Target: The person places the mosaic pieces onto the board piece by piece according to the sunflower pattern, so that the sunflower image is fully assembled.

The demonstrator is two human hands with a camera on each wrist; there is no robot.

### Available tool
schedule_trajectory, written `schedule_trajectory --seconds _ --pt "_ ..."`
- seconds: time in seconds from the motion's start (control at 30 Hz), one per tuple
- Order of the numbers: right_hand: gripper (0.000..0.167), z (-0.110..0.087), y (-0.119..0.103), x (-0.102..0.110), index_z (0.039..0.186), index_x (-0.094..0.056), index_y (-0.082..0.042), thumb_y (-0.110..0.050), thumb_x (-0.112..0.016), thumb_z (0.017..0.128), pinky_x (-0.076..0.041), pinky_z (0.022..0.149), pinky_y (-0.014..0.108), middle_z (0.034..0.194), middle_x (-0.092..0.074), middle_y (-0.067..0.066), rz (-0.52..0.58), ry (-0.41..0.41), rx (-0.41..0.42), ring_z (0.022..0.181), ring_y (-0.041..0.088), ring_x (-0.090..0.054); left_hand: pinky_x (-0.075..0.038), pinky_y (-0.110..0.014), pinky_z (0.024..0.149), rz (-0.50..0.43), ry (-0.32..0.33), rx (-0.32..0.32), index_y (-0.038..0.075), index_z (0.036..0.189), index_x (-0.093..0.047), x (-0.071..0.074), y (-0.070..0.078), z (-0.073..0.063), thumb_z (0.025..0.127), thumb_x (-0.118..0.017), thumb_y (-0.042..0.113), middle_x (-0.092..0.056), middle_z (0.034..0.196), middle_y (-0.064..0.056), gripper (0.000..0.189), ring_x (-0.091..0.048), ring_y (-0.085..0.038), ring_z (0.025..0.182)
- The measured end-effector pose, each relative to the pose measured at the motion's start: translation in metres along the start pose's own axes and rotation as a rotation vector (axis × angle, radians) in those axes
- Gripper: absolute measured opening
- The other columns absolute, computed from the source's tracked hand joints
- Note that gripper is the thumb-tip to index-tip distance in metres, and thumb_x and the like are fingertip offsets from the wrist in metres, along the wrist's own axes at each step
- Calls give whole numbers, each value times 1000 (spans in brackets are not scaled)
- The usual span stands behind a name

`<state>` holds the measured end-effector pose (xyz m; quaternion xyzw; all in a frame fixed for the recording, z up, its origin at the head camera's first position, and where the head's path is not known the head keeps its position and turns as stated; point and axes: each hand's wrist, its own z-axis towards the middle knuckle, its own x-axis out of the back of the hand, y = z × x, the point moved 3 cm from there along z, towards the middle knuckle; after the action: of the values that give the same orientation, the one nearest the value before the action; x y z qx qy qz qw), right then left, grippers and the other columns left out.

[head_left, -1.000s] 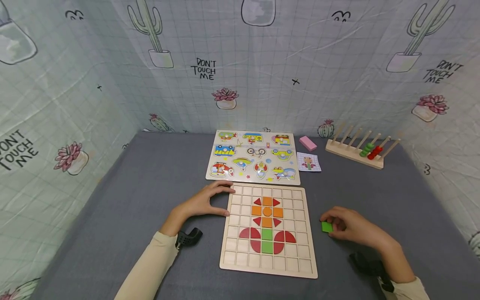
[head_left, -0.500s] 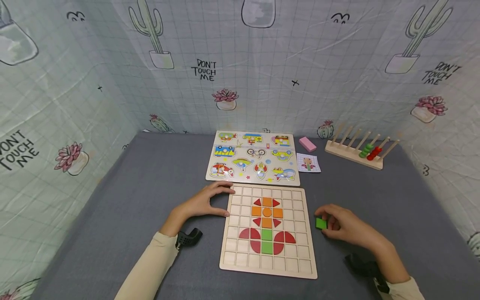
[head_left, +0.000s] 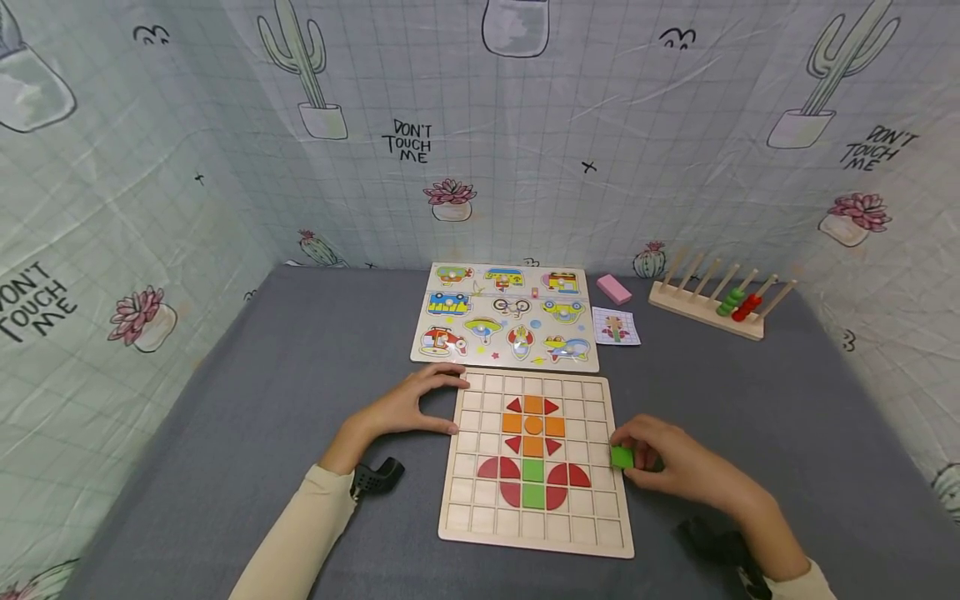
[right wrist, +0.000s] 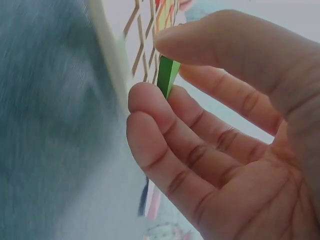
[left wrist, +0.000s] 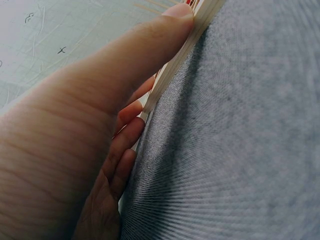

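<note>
A square wooden grid board (head_left: 483,521) lies on the grey cloth, with orange, red and green pieces set in its cells. Against its left edge rests my left hand (head_left: 412,402), thumb and fingers spread apart; the left wrist view shows the thumb tip on the wooden edge. My right hand (head_left: 675,462) pinches a green square tile (head_left: 622,457) over the board's right edge. The right wrist view shows that green tile tilted between thumb and fingers, close to the grid.
Behind the board lies a vehicle peg puzzle (head_left: 495,354). To its right are a pink block (head_left: 614,289) and a small pattern card (head_left: 617,327). A wooden peg rack (head_left: 705,312) with green and red beads stands at the back right. Patterned cloth walls surround the table.
My right hand has moved left with the green tile, from the cloth beside the board to its right edge. The left hand stays where it was.
</note>
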<state>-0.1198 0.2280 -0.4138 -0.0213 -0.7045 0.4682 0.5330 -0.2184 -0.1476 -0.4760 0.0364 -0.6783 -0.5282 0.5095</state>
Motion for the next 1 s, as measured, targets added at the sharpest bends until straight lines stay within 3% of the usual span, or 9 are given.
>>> schedule_trajectory --seconds 0.5,0.77,1.0 --pt "28 16 -35 -33 116 -65 -11 -12 -71 88 -48 68 21 99 -53 -7 110 -161 -18 82 7 -51 -26 -55 112 -4 1 3 17 134 -59 -1 0 0 76 -85 29 -40 149 -5 64 -33 -28 140" --pt "26 21 -52 -57 113 -62 -14 -4 -68 89 -47 67 17 98 -52 -8 132 -179 82 80 4 -50 -26 -56 111 1 1 -2 17 134 -59 -1 0 1 76 -85 30 -40 150 -4 64 -33 -28 140" --pt "17 25 -59 -78 103 -66 -18 -8 -70 89 -44 65 12 94 -52 -9 27 -172 185 75 -1 -47 -26 -57 111 3 3 -12 18 134 -59 -1 -1 0 77 -85 30 -39 149 -4 64 -33 -28 140"
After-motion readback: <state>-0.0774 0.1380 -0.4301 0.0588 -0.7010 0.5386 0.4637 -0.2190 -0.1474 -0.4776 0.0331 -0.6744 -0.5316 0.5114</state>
